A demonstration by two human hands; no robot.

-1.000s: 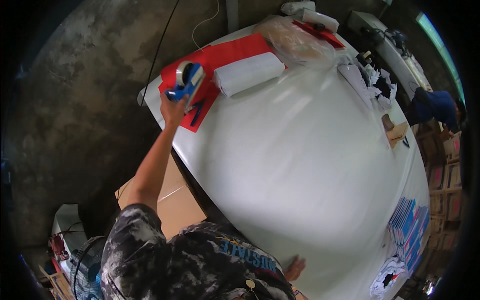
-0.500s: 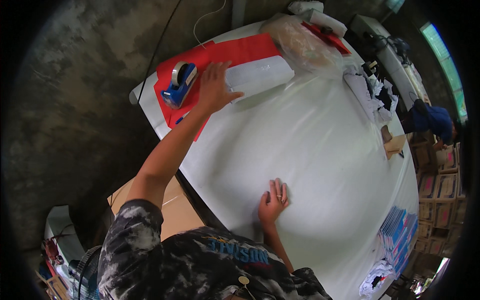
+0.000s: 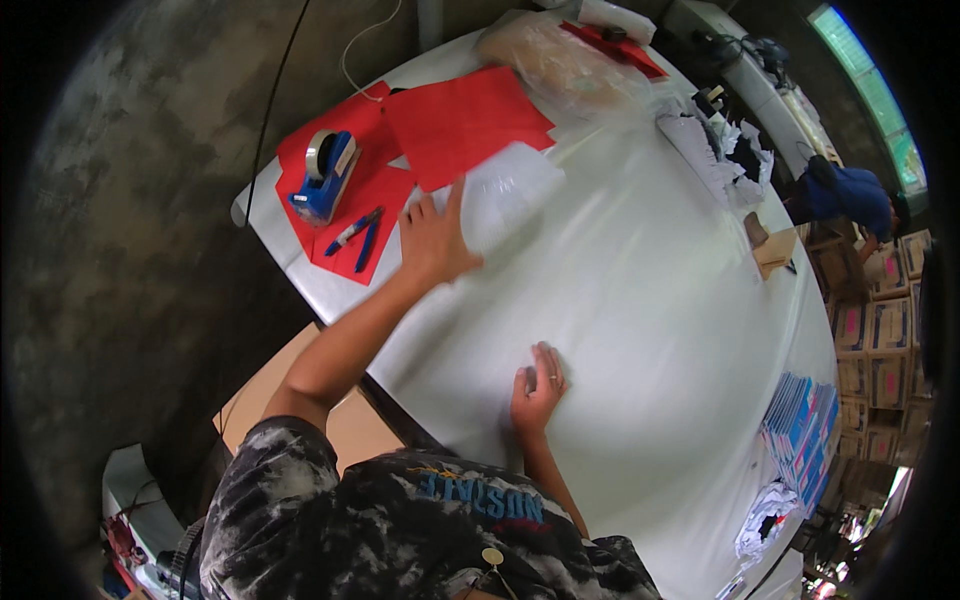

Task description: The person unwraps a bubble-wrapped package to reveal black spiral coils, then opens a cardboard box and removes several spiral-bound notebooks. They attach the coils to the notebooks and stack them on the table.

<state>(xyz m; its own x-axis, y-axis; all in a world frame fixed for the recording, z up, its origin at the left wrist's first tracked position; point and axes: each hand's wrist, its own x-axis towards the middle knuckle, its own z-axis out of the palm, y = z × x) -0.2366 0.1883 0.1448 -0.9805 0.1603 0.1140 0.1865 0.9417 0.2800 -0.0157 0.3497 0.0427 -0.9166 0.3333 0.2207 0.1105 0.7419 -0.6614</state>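
Observation:
My left hand (image 3: 437, 243) reaches over the table with fingers spread and thumb out. Its fingers lie over the near-left edge of a glossy white sheet-like piece (image 3: 512, 195); whether it grips that edge is hidden. Red sheets (image 3: 455, 125) lie just beyond. To the left, a blue tape dispenser (image 3: 325, 185) with a roll of tape stands on more red sheets, with two blue pens (image 3: 357, 238) beside it. My right hand (image 3: 537, 388) rests on the white tabletop (image 3: 640, 330) near me, fingers stretched out, holding nothing.
A clear plastic bag (image 3: 575, 70) lies at the far edge. Torn white wrapping (image 3: 720, 150) and a brown cardboard piece (image 3: 775, 250) sit along the right side, with a stack of blue booklets (image 3: 798, 430) nearer. A person (image 3: 850, 200) bends beside stacked cartons (image 3: 885, 330).
My left hand and the white piece have come nearer to me, uncovering more of the red sheets. Both pens now show fully. My right hand stays on the tabletop.

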